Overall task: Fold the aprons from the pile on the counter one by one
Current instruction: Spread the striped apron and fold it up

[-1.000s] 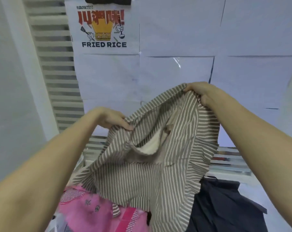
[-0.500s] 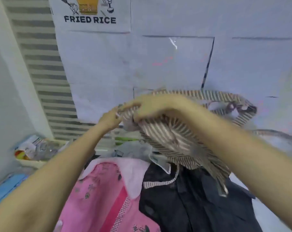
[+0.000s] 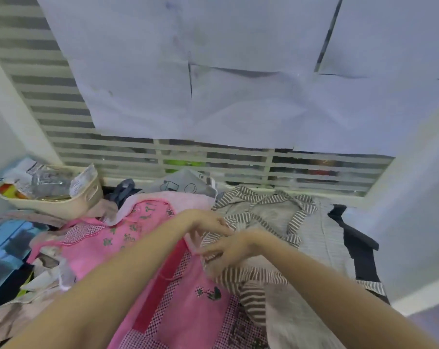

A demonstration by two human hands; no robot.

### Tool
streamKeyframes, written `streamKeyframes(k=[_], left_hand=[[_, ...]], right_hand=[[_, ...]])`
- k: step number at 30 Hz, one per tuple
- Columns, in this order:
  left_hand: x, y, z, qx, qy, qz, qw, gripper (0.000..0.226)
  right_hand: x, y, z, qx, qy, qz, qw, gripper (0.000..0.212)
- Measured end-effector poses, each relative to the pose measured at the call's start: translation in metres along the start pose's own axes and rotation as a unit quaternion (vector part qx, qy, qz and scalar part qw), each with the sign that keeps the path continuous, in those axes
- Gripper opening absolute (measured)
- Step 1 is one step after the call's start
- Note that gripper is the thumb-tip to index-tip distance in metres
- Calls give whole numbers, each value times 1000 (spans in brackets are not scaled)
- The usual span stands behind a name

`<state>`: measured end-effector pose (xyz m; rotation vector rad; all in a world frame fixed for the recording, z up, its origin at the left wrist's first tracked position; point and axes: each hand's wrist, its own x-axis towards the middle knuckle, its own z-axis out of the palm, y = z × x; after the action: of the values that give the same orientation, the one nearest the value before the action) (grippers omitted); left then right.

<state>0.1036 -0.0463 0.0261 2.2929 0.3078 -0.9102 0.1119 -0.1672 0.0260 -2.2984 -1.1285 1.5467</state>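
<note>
A brown-and-white striped apron lies spread over the right part of the pile, its pale inner side up and its striped edging crumpled. My left hand and my right hand meet at its left edge, fingers curled into the striped cloth there. A pink apron with floral print and checked trim lies under my forearms, left of the striped one. A dark navy apron shows from beneath the striped apron at the right.
A cream basket stuffed with packets sits at the back left. More crumpled cloth and a blue item lie at the left. A louvred window and paper-covered wall rise close behind the pile.
The striped apron, held up in the air a second ago, now lies spread on the pile. Both hands came down with it and meet at its left edge. The view tilted down.
</note>
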Motion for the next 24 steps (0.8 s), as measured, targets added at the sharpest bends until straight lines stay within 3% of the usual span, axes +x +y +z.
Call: streamKeyframes(k=[2,4,6,8,10,13,15,18,21,22,24], left_hand=[[17,4,11,48,-33,-22,998,46],[35,0,26,87,-47,-43,994,48],[48,-14,40,138,-13,-47,989,64],[54,-26,52,140,60,-36,988,83],[53,-33,56,86,139,-36,986,89],[53,-38,54,-24,169,-32,985,71],[56,-41,53,-88,173,-28,981,58],[57,-45,51,-114,190,4,975,40],[49,-42,40,-145,182,74,970,23],[43,-40,36,-171,170,101,965,20],[32,-34,27,-233,138,147,951,22]], right_hand=[[-8,12,-1,109,14,-14,994,58],[-13,31,-10,120,57,-1,991,40],[-10,56,-19,102,131,48,985,34],[1,83,-26,65,220,104,968,39],[16,105,-29,14,281,133,950,52],[38,118,-27,-10,317,145,937,75],[53,123,-26,3,324,160,933,79],[64,129,-26,55,345,196,916,59],[48,126,-44,19,341,183,922,28],[38,121,-56,31,378,156,912,17],[12,100,-85,129,501,79,852,7]])
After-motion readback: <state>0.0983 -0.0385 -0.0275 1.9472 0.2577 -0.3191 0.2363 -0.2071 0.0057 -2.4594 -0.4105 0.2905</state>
